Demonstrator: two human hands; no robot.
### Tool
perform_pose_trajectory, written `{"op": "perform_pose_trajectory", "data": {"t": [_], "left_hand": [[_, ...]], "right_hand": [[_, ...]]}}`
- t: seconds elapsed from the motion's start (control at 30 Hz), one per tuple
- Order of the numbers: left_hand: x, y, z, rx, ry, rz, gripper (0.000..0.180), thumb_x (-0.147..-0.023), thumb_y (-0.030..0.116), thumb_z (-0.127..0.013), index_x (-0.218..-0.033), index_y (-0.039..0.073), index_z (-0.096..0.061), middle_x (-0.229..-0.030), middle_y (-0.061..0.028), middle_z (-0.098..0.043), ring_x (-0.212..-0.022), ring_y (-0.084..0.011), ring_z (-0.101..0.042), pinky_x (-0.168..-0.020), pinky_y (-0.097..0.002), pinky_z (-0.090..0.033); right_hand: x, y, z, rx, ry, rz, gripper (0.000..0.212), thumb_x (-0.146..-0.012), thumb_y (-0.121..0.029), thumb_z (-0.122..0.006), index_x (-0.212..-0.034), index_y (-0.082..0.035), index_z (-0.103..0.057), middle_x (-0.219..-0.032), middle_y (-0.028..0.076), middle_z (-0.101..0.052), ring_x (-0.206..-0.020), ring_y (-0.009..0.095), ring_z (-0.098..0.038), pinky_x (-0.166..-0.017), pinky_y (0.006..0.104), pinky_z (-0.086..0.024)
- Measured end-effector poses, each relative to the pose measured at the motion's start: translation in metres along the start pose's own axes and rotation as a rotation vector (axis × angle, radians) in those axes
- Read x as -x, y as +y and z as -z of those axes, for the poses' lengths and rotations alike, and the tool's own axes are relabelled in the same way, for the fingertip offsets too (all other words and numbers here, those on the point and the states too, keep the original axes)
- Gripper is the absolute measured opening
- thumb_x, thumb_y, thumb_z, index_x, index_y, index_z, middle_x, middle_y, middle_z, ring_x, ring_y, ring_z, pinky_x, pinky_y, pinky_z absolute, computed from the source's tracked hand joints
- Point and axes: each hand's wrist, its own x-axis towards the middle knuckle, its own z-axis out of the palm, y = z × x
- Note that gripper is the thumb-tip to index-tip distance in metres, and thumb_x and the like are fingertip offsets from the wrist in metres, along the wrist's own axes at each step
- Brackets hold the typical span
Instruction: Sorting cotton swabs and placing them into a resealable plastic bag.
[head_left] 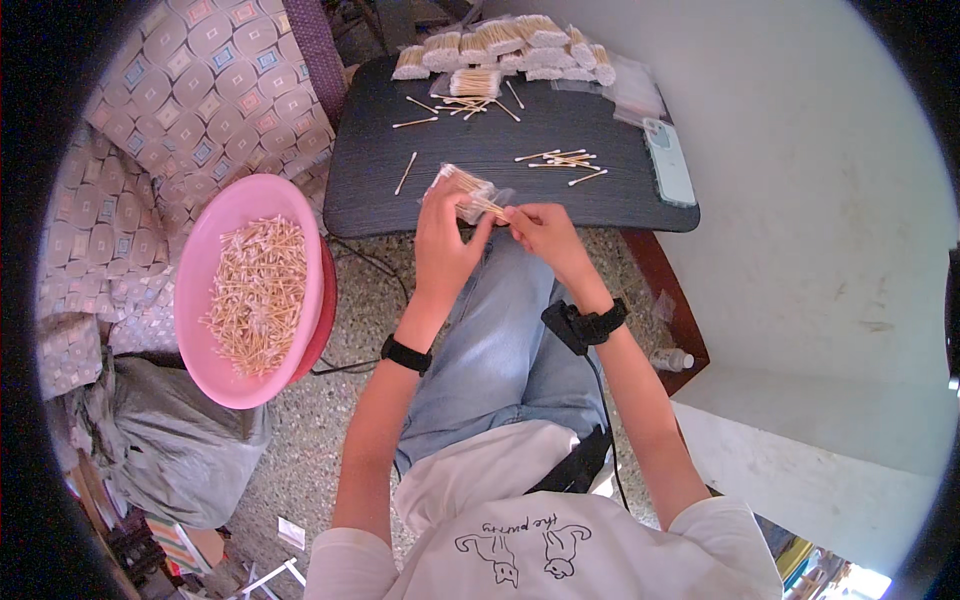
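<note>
Over the near edge of the black table (pixel 370 180), my left hand (pixel 443 245) is closed round a clear plastic bag (pixel 468 186) partly filled with cotton swabs. At the bag's mouth my right hand (pixel 545 235) pinches a few cotton swabs (pixel 488 207), their sticks pointing into the bag. Loose swabs (pixel 563 160) lie on the table just beyond my right hand, and a single swab (pixel 405 173) lies beyond my left. Farther back, more loose swabs (pixel 465 105) are scattered before a filled bag (pixel 475 83).
Filled swab bags (pixel 500 42) are piled along the table's far edge, beside flat clear bags (pixel 635 90). A phone (pixel 670 165) lies at the right edge. On my left stands a pink basin (pixel 195 300) of loose swabs. A wall (pixel 800 200) closes off the right side.
</note>
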Motion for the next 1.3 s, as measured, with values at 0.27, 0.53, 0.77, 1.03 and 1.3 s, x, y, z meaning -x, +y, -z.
{"op": "perform_pose_trajectory", "data": {"t": [0.27, 0.53, 0.77, 1.03, 1.3], "left_hand": [[0.01, -0.008, -0.007, -0.134, -0.116, -0.116, 0.014, -0.087, 0.01, -0.053, -0.095, -0.001, -0.051, -0.13, -0.0218, -0.042, -0.126, -0.0381, -0.033, -0.105, -0.0534, -0.019], [0.012, -0.004, -0.007, -0.179, -0.159, -0.134, 0.02, -0.088, 0.012, -0.05, -0.102, -0.002, -0.05, -0.137, -0.0215, -0.034, -0.128, -0.0393, -0.029, -0.105, -0.0551, -0.017], [0.0, -0.023, 0.015, 0.036, -0.094, 0.03, 0.027, -0.087, 0.005, -0.047, -0.113, 0.0, -0.049, -0.133, -0.0207, -0.041, -0.125, -0.0375, -0.035, -0.103, -0.0469, -0.026], [-0.006, -0.027, 0.013, -0.042, -0.094, 0.025, 0.027, -0.086, 0.007, -0.051, -0.112, 0.005, -0.058, -0.128, -0.0201, -0.047, -0.107, -0.035, -0.054, -0.083, -0.038, -0.047], [-0.004, -0.03, 0.015, -0.158, -0.095, -0.013, 0.024, -0.085, 0.014, -0.057, -0.108, 0.007, -0.062, -0.126, -0.02, -0.048, -0.095, -0.0348, -0.059, -0.076, -0.038, -0.05]], "right_hand": [[-0.002, -0.003, -0.007, -0.013, 0.009, -0.028, 0.028, -0.086, -0.022, -0.055, -0.072, 0.001, -0.063, -0.054, 0.0, -0.051, -0.047, 0.007, -0.042, -0.045, 0.0238, -0.033], [0.0, -0.008, -0.015, 0.193, 0.116, 0.025, 0.033, -0.087, -0.022, -0.055, -0.063, 0.001, -0.058, -0.051, -0.001, -0.046, -0.046, 0.006, -0.038, -0.043, 0.0243, -0.03], [-0.002, -0.008, -0.018, 0.231, 0.128, 0.042, 0.033, -0.084, -0.025, -0.053, -0.066, 0.002, -0.06, -0.054, 0.013, -0.055, -0.048, 0.018, -0.053, -0.05, 0.031, -0.04], [-0.002, -0.018, -0.027, 0.304, 0.221, 0.197, 0.03, -0.083, -0.02, -0.054, -0.065, 0.004, -0.06, -0.054, 0.016, -0.055, -0.049, 0.025, -0.056, -0.051, 0.0347, -0.042], [0.005, -0.019, -0.038, 0.212, 0.286, 0.271, 0.013, -0.079, -0.009, -0.059, -0.075, 0.003, -0.061, -0.066, 0.016, -0.059, -0.058, 0.026, -0.062, -0.055, 0.0364, -0.047]]}}
